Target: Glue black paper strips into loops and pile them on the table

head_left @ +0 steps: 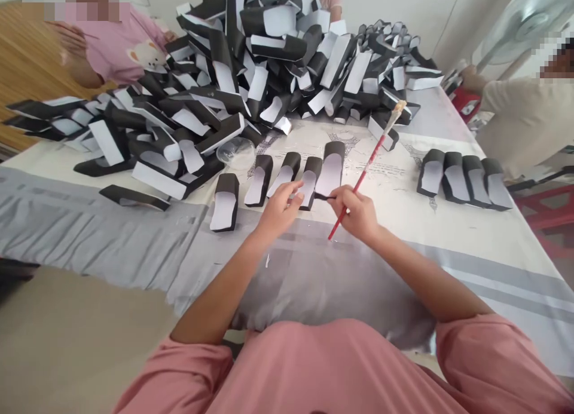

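A thin red-handled paintbrush (pixel 370 160) slants up from my right hand (pixel 356 212), its pale bristles pointing away from me. The fingers of that hand are closed round the handle, and their tips meet the dark lower edge of a black-and-white folded paper piece (pixel 332 170). My left hand (pixel 281 209) has its thumb and fingers apart, over the near end of a smaller folded paper piece (pixel 309 181). Whether it touches that piece I cannot tell. To its left lie similar pieces, among them one (pixel 224 203) standing a little apart.
A large heap of black-and-white paper pieces (pixel 269 61) covers the far side. Near it sits a clear plastic dish (pixel 240 153). Several pieces (pixel 464 178) form a row at right. People sit at the far left (pixel 121 43) and right (pixel 515 109); a fan (pixel 522 25) stands behind.
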Demonstrator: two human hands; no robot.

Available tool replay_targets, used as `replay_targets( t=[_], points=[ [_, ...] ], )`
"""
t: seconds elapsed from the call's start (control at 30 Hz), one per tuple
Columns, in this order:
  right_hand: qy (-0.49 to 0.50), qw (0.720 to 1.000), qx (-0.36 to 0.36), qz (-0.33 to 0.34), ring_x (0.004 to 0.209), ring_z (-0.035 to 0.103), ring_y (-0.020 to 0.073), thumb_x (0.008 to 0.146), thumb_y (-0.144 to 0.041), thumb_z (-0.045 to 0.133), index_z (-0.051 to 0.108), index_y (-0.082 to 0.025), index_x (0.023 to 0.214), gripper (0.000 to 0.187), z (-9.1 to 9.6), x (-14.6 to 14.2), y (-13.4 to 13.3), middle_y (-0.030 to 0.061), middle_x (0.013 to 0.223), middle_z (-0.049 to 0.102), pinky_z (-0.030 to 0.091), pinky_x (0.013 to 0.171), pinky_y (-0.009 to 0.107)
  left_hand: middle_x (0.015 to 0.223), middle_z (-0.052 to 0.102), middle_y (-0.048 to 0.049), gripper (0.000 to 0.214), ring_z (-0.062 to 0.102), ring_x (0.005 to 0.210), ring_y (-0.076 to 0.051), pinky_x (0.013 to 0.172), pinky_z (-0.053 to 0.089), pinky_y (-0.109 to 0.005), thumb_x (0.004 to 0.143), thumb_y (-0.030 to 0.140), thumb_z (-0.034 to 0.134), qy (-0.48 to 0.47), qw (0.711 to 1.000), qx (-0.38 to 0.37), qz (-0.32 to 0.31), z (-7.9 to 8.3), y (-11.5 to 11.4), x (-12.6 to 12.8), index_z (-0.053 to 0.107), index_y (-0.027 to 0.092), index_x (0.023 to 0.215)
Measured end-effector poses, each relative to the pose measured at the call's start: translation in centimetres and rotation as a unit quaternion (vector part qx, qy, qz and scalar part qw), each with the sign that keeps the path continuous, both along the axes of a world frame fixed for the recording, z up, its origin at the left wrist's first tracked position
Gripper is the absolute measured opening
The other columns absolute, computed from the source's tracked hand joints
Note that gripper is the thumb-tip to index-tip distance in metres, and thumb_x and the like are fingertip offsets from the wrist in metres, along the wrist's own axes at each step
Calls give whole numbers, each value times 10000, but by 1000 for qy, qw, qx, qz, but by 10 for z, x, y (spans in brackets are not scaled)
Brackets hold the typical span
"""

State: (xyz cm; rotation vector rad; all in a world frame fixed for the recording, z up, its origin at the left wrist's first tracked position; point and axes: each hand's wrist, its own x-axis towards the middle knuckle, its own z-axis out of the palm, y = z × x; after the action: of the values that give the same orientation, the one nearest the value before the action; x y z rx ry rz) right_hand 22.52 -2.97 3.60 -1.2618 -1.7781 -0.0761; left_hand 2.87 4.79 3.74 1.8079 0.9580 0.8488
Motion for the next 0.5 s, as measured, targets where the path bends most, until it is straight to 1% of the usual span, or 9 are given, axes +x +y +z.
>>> replay_targets(
  t=[0.03,0.07,0.1,0.17,0.27,0.33,0.43,0.5],
  points=[
    [4,999,-19,-28,670,605,107,943,-221,548,458,-226,696,263,-4,10,4,24,870,712,417,572,223,1369,600,-135,368,537,1300,-297,1087,457,-491,924,361,594,77,995,68,0,-3,4,0,646,183,1242],
    [5,998,-40,-42,676,605,111,940,-233,547,450,-226,687,271,-11,19,7,25,862,711,413,574,223,1378,593,-146,349,520,1321,-313,1093,452,-504,904,304,621,146,982,117,-6,-5,6,0,656,171,1225],
    [4,997,-58,-49,678,606,113,939,-239,539,443,-226,680,277,-19,26,9,26,860,711,408,573,223,1376,595,-155,343,514,1326,-329,1082,462,-511,885,258,641,202,968,149,-14,-8,6,1,663,160,1212],
    [-1,995,-91,-48,677,609,115,936,-243,530,440,-225,674,278,-36,33,9,26,855,710,408,580,221,1355,615,-159,355,535,1303,-342,1034,499,-500,869,199,652,273,944,180,-32,-14,3,4,658,149,1221],
    [-18,992,-124,-36,675,611,116,930,-224,516,460,-223,683,253,-58,28,6,23,841,700,410,592,214,1292,661,-148,386,611,1199,-319,938,539,-439,893,171,612,308,927,210,-35,-25,-4,11,620,154,1279],
    [-35,989,-143,-23,688,612,116,916,-186,508,492,-221,698,222,-67,20,5,18,843,695,411,602,207,1235,690,-141,416,651,1120,-294,874,546,-393,909,165,586,309,923,229,-25,-33,-7,14,587,161,1325],
    [-60,985,-161,7,710,615,116,891,-134,500,533,-220,716,197,-73,14,7,18,871,697,413,618,201,1182,711,-116,431,672,1057,-256,828,540,-354,934,140,526,296,920,255,-30,-43,-9,17,558,175,1362],
    [-73,983,-165,19,720,617,117,880,-121,501,547,-219,724,190,-74,14,9,20,890,701,414,624,199,1179,714,-94,409,675,1040,-231,819,535,-336,952,121,472,287,919,266,-42,-47,-9,18,583,194,1338]
  ],
)
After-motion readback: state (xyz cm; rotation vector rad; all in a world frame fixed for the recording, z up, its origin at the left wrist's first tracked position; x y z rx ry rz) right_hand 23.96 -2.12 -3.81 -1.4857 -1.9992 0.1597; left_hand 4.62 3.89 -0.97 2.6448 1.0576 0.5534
